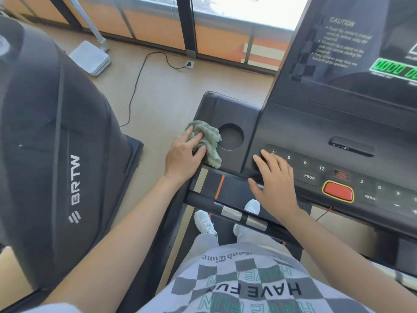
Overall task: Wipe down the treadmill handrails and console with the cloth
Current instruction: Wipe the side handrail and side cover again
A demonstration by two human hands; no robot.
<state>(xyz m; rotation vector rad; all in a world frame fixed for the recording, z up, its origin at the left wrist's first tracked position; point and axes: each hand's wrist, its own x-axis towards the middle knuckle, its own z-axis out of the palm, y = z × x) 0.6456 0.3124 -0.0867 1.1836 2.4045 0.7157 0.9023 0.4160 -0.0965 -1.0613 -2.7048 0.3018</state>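
Observation:
The black treadmill console (300, 129) fills the right half of the view, with number buttons, a red stop button (338, 191) and a lit green display. A crumpled green cloth (208, 141) lies on the console's left wing beside a round cup holder (230, 136). My left hand (184, 157) holds the cloth against that surface, fingers curled into its folds. My right hand (274, 179) rests flat on the button panel's left end, fingers spread. A black handrail (212, 205) with silver pulse sensors (244, 216) runs below both hands.
A large dark machine marked BRTW (56, 143) stands close on the left. A black power cable (137, 86) crosses the beige floor to a socket by the window wall. A white base with a pole (90, 57) sits at the back left. My white shoes (205, 220) stand on the belt.

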